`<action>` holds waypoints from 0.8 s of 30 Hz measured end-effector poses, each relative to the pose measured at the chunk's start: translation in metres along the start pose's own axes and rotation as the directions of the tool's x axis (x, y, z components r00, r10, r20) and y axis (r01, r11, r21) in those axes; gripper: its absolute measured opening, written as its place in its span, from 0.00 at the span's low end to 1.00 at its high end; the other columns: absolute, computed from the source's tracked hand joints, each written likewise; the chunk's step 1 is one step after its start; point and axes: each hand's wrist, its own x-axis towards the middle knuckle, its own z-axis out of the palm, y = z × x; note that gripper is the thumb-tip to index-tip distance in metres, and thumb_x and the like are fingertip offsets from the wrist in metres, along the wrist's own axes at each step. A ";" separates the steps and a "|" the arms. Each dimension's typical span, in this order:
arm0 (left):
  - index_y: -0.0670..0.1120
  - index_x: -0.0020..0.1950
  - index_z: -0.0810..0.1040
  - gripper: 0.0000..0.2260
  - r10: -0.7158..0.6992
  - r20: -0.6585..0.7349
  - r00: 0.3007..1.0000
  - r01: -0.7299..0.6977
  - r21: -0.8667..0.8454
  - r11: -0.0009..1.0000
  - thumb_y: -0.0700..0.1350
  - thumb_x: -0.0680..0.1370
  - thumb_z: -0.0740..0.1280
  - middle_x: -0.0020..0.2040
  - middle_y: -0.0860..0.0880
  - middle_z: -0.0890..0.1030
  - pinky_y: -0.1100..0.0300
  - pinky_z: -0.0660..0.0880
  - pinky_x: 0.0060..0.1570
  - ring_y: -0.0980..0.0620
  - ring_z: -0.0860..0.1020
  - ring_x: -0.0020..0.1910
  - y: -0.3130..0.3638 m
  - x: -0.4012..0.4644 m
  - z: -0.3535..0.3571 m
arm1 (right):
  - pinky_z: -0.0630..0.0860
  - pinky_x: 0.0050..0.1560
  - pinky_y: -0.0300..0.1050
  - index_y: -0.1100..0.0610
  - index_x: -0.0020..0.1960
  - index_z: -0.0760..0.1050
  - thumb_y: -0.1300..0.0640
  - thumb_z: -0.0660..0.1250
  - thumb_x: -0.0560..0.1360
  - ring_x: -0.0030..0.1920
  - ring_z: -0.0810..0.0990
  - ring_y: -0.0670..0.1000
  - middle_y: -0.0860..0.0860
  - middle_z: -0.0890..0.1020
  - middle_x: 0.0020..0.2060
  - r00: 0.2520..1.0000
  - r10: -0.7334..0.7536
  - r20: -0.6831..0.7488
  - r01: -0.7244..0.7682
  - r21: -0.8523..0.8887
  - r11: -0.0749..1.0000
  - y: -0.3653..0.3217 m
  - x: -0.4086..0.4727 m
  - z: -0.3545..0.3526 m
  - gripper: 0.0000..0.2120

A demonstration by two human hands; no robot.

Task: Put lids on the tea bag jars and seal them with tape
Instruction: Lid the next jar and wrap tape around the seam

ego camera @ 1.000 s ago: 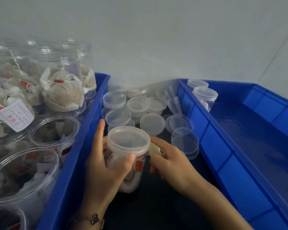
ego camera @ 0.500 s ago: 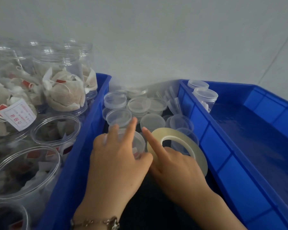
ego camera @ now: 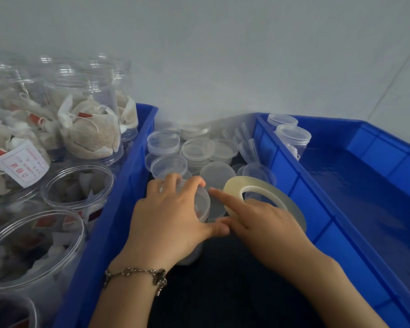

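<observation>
Left hand (ego camera: 168, 216) now farther round lidded jar (ego camera: 200, 204).

At your far left, a white paper tag (ego camera: 21, 164) with red printed characters (upside down from your view and too blurred to read) shows inside a clear tea bag jar (ego camera: 12, 162).

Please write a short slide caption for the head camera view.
Left hand grips the lidded jar; right hand holds the tape roll beside it.

left hand (ego camera: 171, 218) gripping lidded jar (ego camera: 202, 204), right hand (ego camera: 260, 218) holding tape roll (ego camera: 265, 200)
</observation>
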 end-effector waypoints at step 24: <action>0.72 0.66 0.58 0.34 0.012 -0.026 1.000 -0.015 -0.103 0.995 0.77 0.60 0.53 0.67 0.64 0.60 0.59 0.61 0.45 0.58 0.56 0.66 -0.003 -0.003 -0.004 | 0.70 0.34 0.40 0.34 0.73 0.53 0.29 0.33 0.65 0.37 0.72 0.46 0.46 0.67 0.43 0.993 0.084 -0.080 -0.087 -0.036 0.996 0.006 -0.003 -0.006 0.38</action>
